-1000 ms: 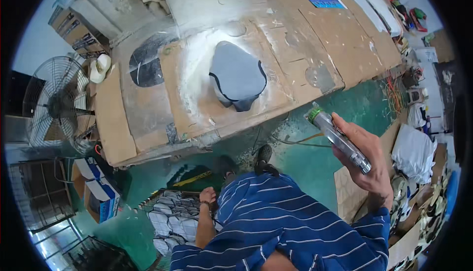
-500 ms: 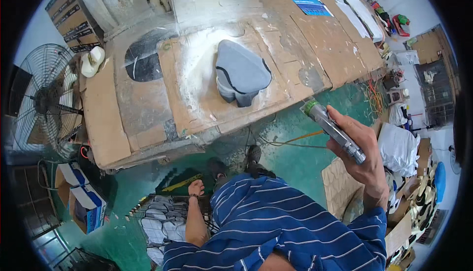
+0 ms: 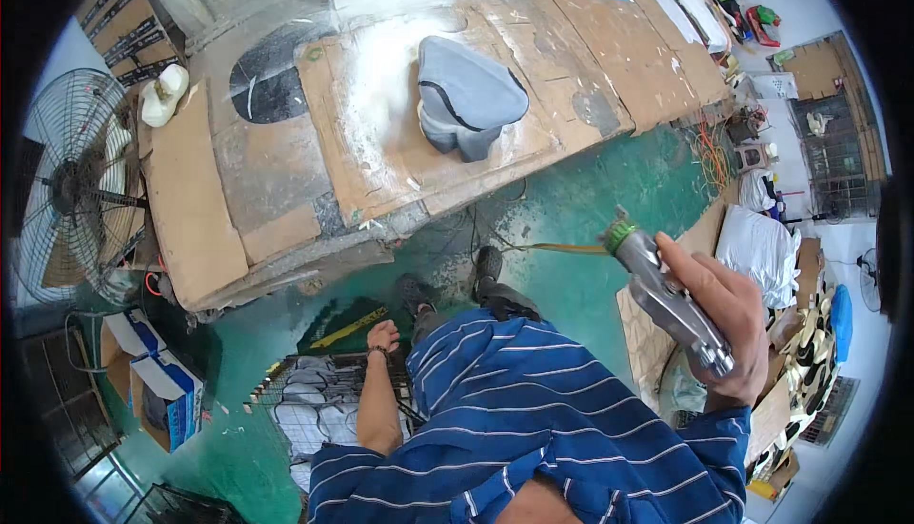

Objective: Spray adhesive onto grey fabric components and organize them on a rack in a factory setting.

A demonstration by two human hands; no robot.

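As we drew back from the cardboard-covered workbench (image 3: pixel 219 238), our right hand (image 3: pixel 728 319) stayed clenched around the silver metal spray gun (image 3: pixel 666 296), while our left hand (image 3: pixel 383 336) hung loosely curled, empty, beside the wire basket (image 3: pixel 314 400).

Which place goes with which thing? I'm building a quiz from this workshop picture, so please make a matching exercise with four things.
Things:
1. spray gun
2. grey seat cushion
3. standing fan
4. left hand

Places:
a. on the cardboard-covered table
b. by the wire basket
c. in the right hand
d. at the table's left end

Pairs: 1-c, 2-a, 3-d, 4-b
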